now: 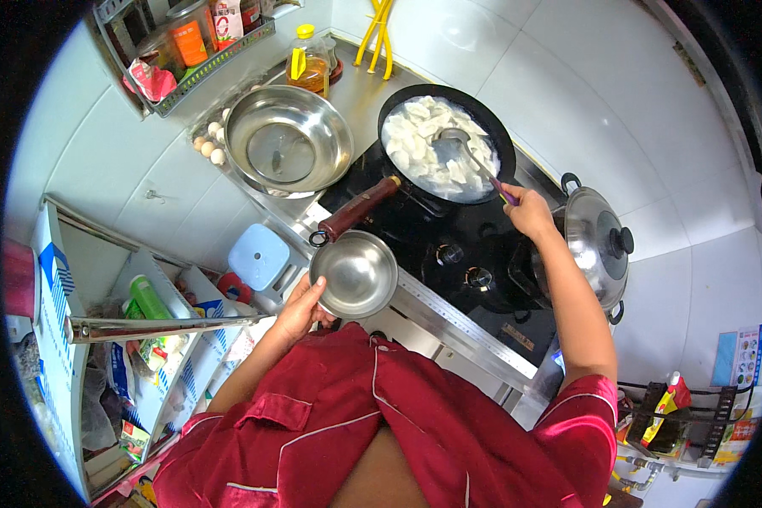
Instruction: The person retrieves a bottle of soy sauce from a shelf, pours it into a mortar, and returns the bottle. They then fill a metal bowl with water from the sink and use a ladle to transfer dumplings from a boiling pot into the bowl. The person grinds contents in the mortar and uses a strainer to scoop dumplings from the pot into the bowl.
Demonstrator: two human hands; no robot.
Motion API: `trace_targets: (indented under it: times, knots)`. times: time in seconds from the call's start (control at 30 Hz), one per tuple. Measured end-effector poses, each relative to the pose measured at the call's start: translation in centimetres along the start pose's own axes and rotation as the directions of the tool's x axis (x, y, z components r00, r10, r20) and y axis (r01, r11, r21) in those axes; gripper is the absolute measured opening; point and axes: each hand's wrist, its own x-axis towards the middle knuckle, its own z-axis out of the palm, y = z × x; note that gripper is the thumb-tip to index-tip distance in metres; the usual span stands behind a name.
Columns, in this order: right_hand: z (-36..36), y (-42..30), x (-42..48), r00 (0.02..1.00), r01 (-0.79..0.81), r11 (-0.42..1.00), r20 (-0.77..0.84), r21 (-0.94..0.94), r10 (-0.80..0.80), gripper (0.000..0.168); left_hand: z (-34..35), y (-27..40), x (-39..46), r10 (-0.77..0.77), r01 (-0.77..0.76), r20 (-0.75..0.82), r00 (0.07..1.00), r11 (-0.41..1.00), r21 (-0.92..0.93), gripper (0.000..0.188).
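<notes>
My right hand (528, 211) grips the purple handle of a metal ladle (476, 162), whose bowl dips among white dumplings (413, 127) in cloudy liquid. These fill a black wok (512, 159) on the black gas stove (413, 235). With my left hand (301, 308) I hold an empty stainless steel bowl (355, 274) by its rim, thumb on the near side. The bowl is in front of the stove's edge, close by the end of the wok's brown wooden handle (359, 209).
A large steel basin (330, 140) stands left of the wok, beside several eggs (208, 149). Behind it is an oil jug (308, 66). A lidded steel pot (594, 247) sits at the right. Shelves with packages (146, 305) and a blue plastic stool (258, 257) are at the left.
</notes>
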Motion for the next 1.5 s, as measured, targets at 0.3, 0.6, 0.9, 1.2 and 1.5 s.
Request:
trace_targets:
  times: [0.3,0.6,0.9,1.2,1.5]
  knots:
    - [-3.0,0.2,-2.0,0.981,0.096,0.995,-0.174,0.032,-0.09,0.043,0.1,0.5,0.5,-0.006,0.006,-0.005,1.0,1.0,-0.002,0.045]
    - [-11.7,1.4,-10.5,0.926,-0.214,0.917,0.368,0.338,0.081,0.04,0.1,-0.1,1.4,-0.018,0.019,0.021,1.0,1.0,-0.02,0.044]
    - [-6.8,-1.2,-8.2,0.918,-0.096,0.957,0.395,0.275,-0.022,0.042,0.0,-0.1,1.6,-0.019,0.019,0.025,1.0,1.0,0.003,0.045]
    - [0.5,-2.2,-3.8,0.965,0.045,0.929,0.224,0.368,-0.136,0.045,-0.5,0.5,0.7,-0.004,0.004,-0.015,1.0,1.0,-0.005,0.048]
    - [5.7,-3.7,0.9,0.992,0.116,0.949,-0.08,0.293,-0.097,0.04,-0.6,0.6,0.7,0.019,-0.021,-0.033,0.999,0.999,-0.047,0.04]
